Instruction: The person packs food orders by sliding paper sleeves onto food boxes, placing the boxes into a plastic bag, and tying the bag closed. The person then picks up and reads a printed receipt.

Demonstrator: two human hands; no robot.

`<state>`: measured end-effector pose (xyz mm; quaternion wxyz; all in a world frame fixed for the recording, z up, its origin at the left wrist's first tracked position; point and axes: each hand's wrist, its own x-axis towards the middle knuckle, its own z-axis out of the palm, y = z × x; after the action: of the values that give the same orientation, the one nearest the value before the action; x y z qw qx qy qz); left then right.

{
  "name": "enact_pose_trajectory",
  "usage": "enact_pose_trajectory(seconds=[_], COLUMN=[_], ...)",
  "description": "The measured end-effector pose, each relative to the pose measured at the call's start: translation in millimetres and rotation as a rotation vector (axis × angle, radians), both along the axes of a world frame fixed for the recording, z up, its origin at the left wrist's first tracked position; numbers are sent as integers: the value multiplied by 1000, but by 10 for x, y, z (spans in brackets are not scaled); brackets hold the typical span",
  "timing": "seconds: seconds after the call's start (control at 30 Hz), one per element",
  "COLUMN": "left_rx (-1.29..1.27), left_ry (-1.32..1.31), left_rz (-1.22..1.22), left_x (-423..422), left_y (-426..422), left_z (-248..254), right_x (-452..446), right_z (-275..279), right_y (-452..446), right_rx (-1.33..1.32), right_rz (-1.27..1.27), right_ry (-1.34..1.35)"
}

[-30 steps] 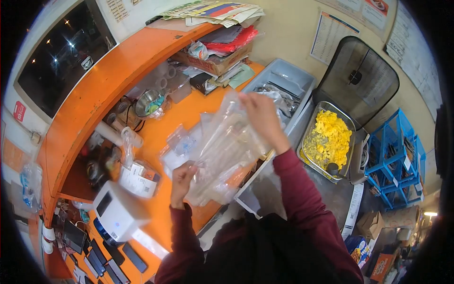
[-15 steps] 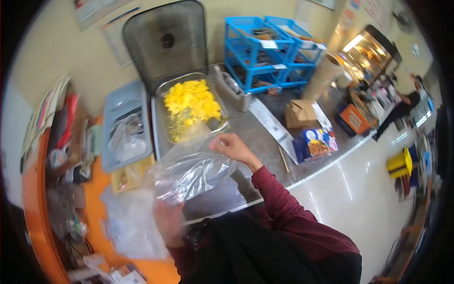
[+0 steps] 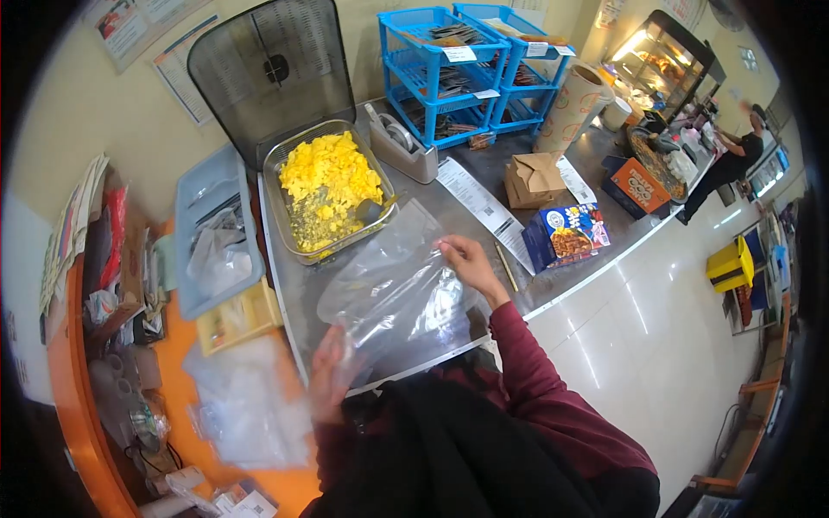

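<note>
A clear plastic bag stretches between my two hands above the metal counter. My right hand pinches its upper right edge with thumb and fingertips. At the lower left edge, my left hand grips the bag; some of its fingers are blurred or seen through the film. Just beyond the bag stands a glass tray of yellow chopped food, with a dark spoon resting in it. More clear bags lie in a stack on the orange surface to the left of my left hand.
Paper slips, a brown paper bag, a blue printed box and a thin stick lie to the right. Blue tiered racks stand behind. A blue bin sits left. A person stands far right.
The plastic bag is spread flatter and both hands have shifted right, the right one more clearly. My view has tilted, so the tray and racks sit further left.
</note>
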<state>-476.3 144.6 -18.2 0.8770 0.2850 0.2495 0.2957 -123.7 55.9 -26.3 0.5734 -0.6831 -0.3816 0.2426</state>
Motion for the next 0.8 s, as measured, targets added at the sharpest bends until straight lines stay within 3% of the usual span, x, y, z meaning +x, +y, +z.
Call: enact_pose_trajectory(seconds=[0.1, 0.2, 0.3, 0.4, 0.53, 0.63, 0.73, 0.77, 0.8], left_rx=[664, 317, -101, -642, -232, -117, 145, 190, 236], left_ry=[288, -595, -760, -739, -733, -406, 218, 100, 147], left_rz=[-183, 257, 141, 24, -334, -269, -173, -121, -32], left_x=[-46, 223, 396, 640, 473, 349, 158, 62, -56], left_y=[121, 278, 436, 144, 301, 219, 132, 124, 57], left_z=[566, 419, -197, 246, 118, -8, -211, -421, -308], right_x=[-40, -173, -168, -43, -44, -52, -125, -217, -306], right_z=[-34, 48, -130, -238, -268, -365, -430, -386, -259], right_y=[-165, -258, -278, -281, -432, -475, -412, -335, -291], right_rx=[80, 135, 133, 56, -43, -119, -47, -53, -67], right_rz=[-85, -182, -155, -151, -170, -149, -50, 6, 74], right_ry=[37, 169, 171, 28, -157, -150, -172, -97, -26])
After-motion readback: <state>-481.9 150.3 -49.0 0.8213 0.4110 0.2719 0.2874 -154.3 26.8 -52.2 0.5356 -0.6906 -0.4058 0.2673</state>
